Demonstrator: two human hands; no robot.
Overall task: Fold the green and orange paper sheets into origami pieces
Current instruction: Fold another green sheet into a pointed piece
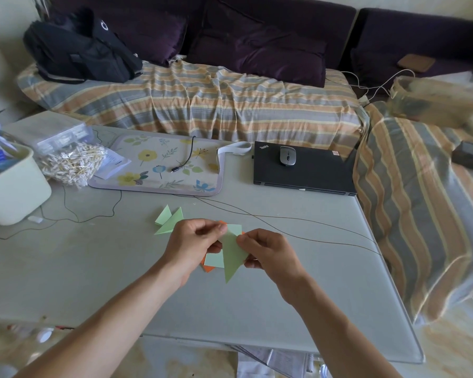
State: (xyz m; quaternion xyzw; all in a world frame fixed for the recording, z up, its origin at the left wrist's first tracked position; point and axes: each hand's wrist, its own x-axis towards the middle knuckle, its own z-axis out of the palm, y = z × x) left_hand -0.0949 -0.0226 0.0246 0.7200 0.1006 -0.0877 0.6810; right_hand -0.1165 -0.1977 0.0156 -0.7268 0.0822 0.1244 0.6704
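Above the middle of the grey table [99,271] I hold a light green folded paper piece [231,256]. Its long point hangs downward. My left hand [193,245] pinches its upper edge between thumb and fingers. My right hand [268,252] pinches its right side. Under the green piece lies orange paper [208,267], mostly hidden, with corners showing at the lower left and above the hands. Two folded green triangular pieces [168,221] lie on the table just beyond my left hand.
A closed black laptop [303,170] with a grey mouse [287,156] sits at the back right. A floral mat [159,165], a bag of cotton swabs [71,165] and a cream bin [11,186] stand at the back left. Thin cables [298,227] cross the table behind my hands.
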